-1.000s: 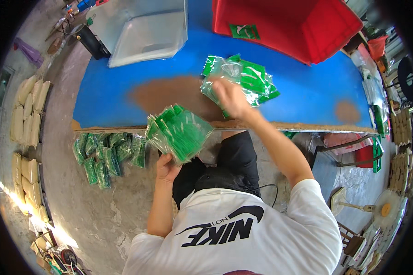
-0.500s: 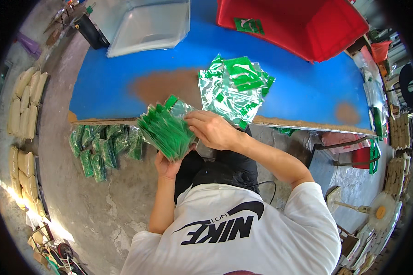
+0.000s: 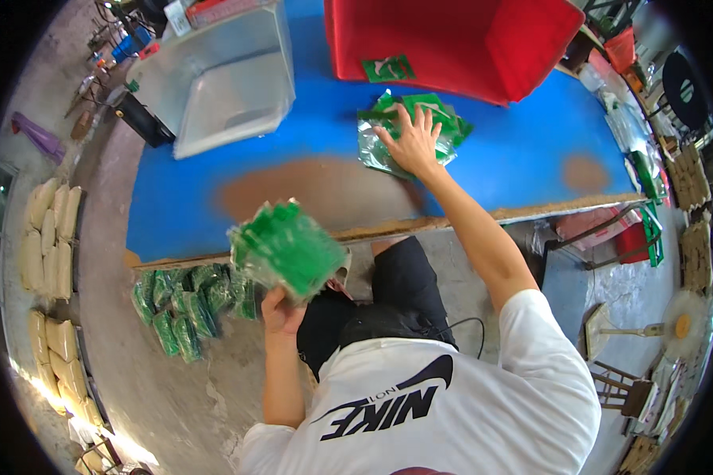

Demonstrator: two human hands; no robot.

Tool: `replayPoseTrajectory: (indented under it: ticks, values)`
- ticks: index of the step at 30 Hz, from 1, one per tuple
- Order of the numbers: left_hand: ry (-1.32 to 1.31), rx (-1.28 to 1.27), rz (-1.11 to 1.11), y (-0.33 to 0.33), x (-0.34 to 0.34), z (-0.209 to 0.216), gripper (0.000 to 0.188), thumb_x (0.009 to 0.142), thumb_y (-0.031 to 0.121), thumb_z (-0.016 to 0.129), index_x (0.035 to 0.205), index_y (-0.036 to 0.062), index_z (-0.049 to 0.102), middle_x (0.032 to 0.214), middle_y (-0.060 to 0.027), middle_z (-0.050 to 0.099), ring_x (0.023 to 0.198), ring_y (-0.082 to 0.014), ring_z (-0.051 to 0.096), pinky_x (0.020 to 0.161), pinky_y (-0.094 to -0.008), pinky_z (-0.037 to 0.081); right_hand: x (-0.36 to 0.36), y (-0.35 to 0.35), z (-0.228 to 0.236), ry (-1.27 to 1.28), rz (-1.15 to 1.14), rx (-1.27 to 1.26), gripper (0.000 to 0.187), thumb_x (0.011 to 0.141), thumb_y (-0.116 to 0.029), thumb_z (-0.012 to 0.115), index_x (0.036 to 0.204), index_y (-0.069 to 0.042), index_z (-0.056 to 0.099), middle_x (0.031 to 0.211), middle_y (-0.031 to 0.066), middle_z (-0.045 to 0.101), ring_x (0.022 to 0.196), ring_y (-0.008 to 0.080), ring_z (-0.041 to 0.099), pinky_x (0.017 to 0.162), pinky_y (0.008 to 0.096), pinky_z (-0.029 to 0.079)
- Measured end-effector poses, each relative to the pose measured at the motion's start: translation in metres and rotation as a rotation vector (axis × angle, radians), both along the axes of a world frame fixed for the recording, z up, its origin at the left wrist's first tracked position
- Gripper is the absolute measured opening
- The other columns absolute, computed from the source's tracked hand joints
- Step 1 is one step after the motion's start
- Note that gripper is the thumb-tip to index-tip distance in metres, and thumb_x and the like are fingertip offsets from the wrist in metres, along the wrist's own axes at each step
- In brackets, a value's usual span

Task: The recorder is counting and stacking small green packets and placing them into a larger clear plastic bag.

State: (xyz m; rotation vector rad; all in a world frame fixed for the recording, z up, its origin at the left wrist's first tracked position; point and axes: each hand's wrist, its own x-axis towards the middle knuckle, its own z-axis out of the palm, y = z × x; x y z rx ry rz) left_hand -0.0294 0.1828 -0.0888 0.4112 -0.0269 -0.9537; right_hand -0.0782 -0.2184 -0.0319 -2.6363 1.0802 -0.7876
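Note:
My left hand [image 3: 282, 311] grips a thick stack of green-printed clear plastic bags [image 3: 290, 247] in front of the table edge, its fingers partly hidden behind the stack. The bags stand fanned and slightly blurred. Out over the blue table [image 3: 309, 131], my right hand [image 3: 415, 142] lies with spread fingers on a loose pile of similar green and clear bags [image 3: 380, 154]. Those fingers touch the top bags and close on none of them.
A red bin [image 3: 444, 47] stands at the back, with a green bag [image 3: 388, 69] at its front rim. Left of it is a clear plastic tub [image 3: 234, 103] beside a black cylinder [image 3: 141, 117]. Bundled green packs [image 3: 184, 309] lie on the floor below the table's left part.
My right hand has left the stack and reached forward onto the pile on the table. The stack in my left hand has come a little lower. The whole view has shifted.

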Motion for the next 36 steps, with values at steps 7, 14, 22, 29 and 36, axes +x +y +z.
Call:
replayPoseTrajectory:
  ticks: [7, 14, 22, 29, 36]
  values:
    - [-1.046, 0.414, 0.095, -0.086, 0.059, 0.088, 0.057, 0.074, 0.004, 0.080, 0.127, 0.0017, 0.058, 0.120, -0.0080, 0.065, 0.108, -0.0194, 0.062, 0.093, -0.0367, 0.050, -0.014, 0.094, 0.083, -0.285, 1.030, 0.943, 0.127, 0.074, -0.061, 0.081, 0.160, -0.007, 0.004, 0.156, 0.0250, 0.033, 0.142, 0.0386, 0.038, 0.118, 0.0470, 0.031]
    - [-1.386, 0.429, 0.000, -0.118, 0.081, 0.078, 0.084, 0.067, 0.000, 0.084, 0.140, 0.0043, 0.043, 0.129, -0.0095, 0.058, 0.118, -0.0233, 0.058, 0.103, -0.0400, 0.047, -0.020, 0.110, 0.021, -0.193, 0.724, 0.555, 0.098, 0.067, -0.030, 0.088, 0.143, 0.001, 0.035, 0.133, 0.0261, 0.052, 0.128, 0.0418, 0.050, 0.110, 0.0441, 0.042]
    - [-1.194, 0.274, -0.009, -0.130, 0.088, 0.078, 0.113, 0.069, 0.001, 0.087, 0.156, 0.0102, 0.017, 0.140, -0.0134, 0.048, 0.129, -0.0267, 0.051, 0.109, -0.0411, 0.045, 0.000, 0.113, 0.019, -0.321, 0.757, 0.486, 0.099, 0.065, -0.036, 0.090, 0.140, 0.001, 0.036, 0.132, 0.0263, 0.051, 0.130, 0.0435, 0.046, 0.111, 0.0481, 0.038]
    - [-1.084, 0.264, 0.064, -0.129, 0.084, 0.080, 0.120, 0.069, 0.000, 0.087, 0.160, 0.0134, 0.009, 0.144, -0.0147, 0.047, 0.130, -0.0260, 0.051, 0.109, -0.0430, 0.046, 0.006, 0.119, 0.025, -0.269, 0.725, 0.588, 0.084, 0.070, -0.035, 0.087, 0.133, -0.004, 0.042, 0.124, 0.0270, 0.059, 0.115, 0.0446, 0.059, 0.095, 0.0461, 0.050]
    - [-0.936, 0.353, 0.299, -0.134, 0.070, 0.069, 0.097, 0.074, -0.006, 0.079, 0.155, 0.0079, 0.026, 0.144, -0.0109, 0.049, 0.133, -0.0229, 0.047, 0.109, -0.0397, 0.043, 0.000, 0.123, 0.031, -0.330, 0.574, 0.705, 0.089, 0.071, -0.035, 0.087, 0.138, -0.002, 0.039, 0.123, 0.0240, 0.062, 0.115, 0.0403, 0.061, 0.097, 0.0449, 0.050]
